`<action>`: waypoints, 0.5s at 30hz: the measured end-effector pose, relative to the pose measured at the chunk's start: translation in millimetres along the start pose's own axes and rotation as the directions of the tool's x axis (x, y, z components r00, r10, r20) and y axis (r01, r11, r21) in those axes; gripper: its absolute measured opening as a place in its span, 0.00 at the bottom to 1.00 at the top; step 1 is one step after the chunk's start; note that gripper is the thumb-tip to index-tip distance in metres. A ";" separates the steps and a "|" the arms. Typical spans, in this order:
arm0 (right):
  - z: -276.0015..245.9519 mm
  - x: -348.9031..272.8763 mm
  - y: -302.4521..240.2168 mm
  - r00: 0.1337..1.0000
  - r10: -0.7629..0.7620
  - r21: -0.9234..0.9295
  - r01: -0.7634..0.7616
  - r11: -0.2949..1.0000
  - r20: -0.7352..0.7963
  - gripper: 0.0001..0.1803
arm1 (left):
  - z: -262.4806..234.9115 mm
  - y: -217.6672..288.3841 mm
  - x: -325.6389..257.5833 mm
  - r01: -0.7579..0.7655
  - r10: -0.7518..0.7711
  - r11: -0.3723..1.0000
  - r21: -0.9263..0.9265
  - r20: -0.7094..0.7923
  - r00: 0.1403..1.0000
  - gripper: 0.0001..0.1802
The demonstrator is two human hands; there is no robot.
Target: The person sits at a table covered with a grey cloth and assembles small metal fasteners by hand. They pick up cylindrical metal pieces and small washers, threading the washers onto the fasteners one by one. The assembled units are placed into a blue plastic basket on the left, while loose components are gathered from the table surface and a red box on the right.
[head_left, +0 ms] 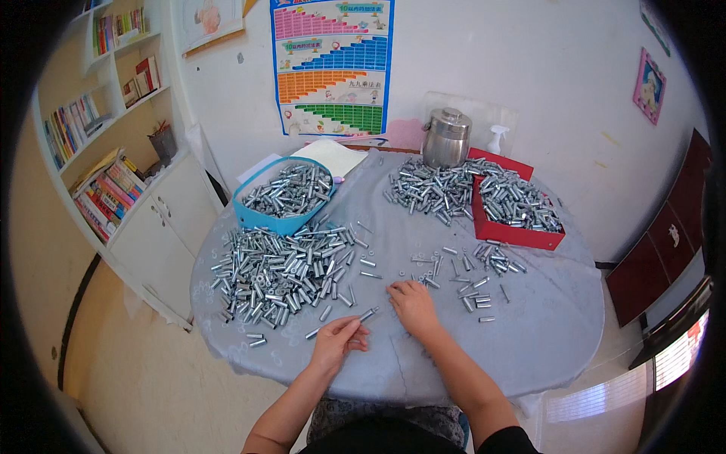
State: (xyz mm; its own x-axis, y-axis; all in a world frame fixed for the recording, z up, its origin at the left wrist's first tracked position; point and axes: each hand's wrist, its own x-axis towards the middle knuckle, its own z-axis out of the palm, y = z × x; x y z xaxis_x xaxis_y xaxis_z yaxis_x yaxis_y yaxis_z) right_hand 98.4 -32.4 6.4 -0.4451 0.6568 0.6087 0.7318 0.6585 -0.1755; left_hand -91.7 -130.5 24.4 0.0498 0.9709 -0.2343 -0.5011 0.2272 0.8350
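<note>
Currently the left hand [336, 342] has its fingers [349, 327] pinched around a slim silver metal pin with a sleeve at its tip [363, 315], held low over the near part of the tabletop [544, 333], tip pointing up-right toward the other hand. Right hand [414, 304] lies palm down just beside it, fingers spread flat and released, fingertips touching the cloth next to a small loose silver part [401, 271]; it grips nothing.

Left of both hands: a big heap of short silver metal tubes [280, 268], spilling toward the table's left edge, with a few strays [312, 333] lying near the left hand. Right of the right hand: a thin scatter of small silver sleeves and pins [473, 284], well spread out.

Farther back, left: a blue oval plastic basket [281, 221] filled with the same tubes, touching the big heap's far edge. Farther back, right: a second pile of silver tubes [427, 189] lying against a shallow red cardboard box [522, 236], itself full of tubes. Behind that pile stands a round lidded stainless steel canister [446, 138], with a white spray bottle [496, 140] just beside it near the wall.

Tabletop is round, covered with a grey patterned cloth. Colourful chart poster [333, 68] hangs on the wall behind; white bookshelf with books [98, 136] stands at left.
</note>
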 end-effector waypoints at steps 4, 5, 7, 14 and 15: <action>-0.1 -3.7 1.7 0.997 0.019 0.092 -0.026 0.995 0.081 0.10 | 5.9 1.3 12.8 -0.006 0.007 1.000 -0.001 0.070 0.998 0.14; -2.6 -2.4 -0.8 0.996 0.038 0.117 -0.047 0.992 0.082 0.09 | 7.9 2.5 16.3 -0.006 0.006 1.000 -0.004 0.078 0.997 0.14; -9.8 -1.3 -6.7 0.949 0.305 0.486 -0.304 0.819 0.080 0.09 | 11.5 4.5 22.6 -0.005 0.005 1.000 -0.008 0.095 0.995 0.13; -20.1 -5.8 5.4 0.818 0.462 0.908 -0.415 0.059 0.344 0.10 | 10.5 -6.8 49.0 0.023 -0.025 1.000 0.016 0.136 0.990 0.14; -21.1 -5.5 3.5 0.832 0.446 0.908 -0.408 0.090 0.330 0.10 | 9.9 -8.3 50.2 0.029 -0.032 0.999 0.024 0.136 0.990 0.14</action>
State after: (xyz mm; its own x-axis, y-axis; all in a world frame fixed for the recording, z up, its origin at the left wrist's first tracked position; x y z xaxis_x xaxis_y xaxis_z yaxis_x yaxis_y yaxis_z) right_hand 114.3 -41.4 18.8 -0.2147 0.9612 0.1730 -0.2215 0.1246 -0.9672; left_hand -76.5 -82.9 10.7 0.1824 0.9645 -0.1911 -0.4789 0.2569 0.8395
